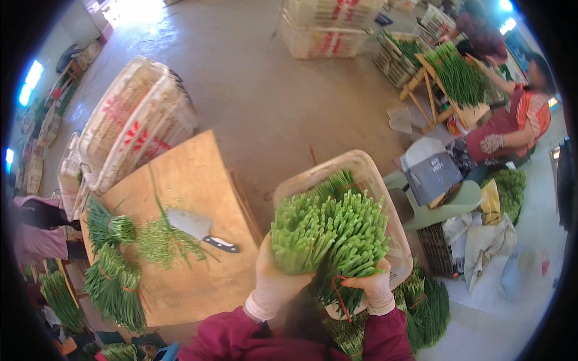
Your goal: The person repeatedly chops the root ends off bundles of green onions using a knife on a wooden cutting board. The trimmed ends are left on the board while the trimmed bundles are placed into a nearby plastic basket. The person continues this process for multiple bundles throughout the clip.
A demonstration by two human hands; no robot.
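Observation:
My left hand (277, 282), in a pale glove, is closed around a thick bundle of green stalks (300, 234), cut ends up. My right hand (375, 284), gloved too, grips a second bundle of stalks (361, 230) tied with red string (337, 293). The two bundles touch side by side above a plastic crate (397, 225) that holds another bundle. Left of my hands, a cleaver (194, 225) lies on a wooden table (189, 293) among chopped green bits (158, 239). Several tied bundles (119, 289) lie along the table's left edge.
Stacked plastic crates (135, 122) stand beyond the table. More bundles (429, 311) lie at lower right, near a plastic stool (451, 198) and a dark crate (435, 250). At upper right, a seated person (515, 117) and another person are by a wooden stand with greens (460, 81).

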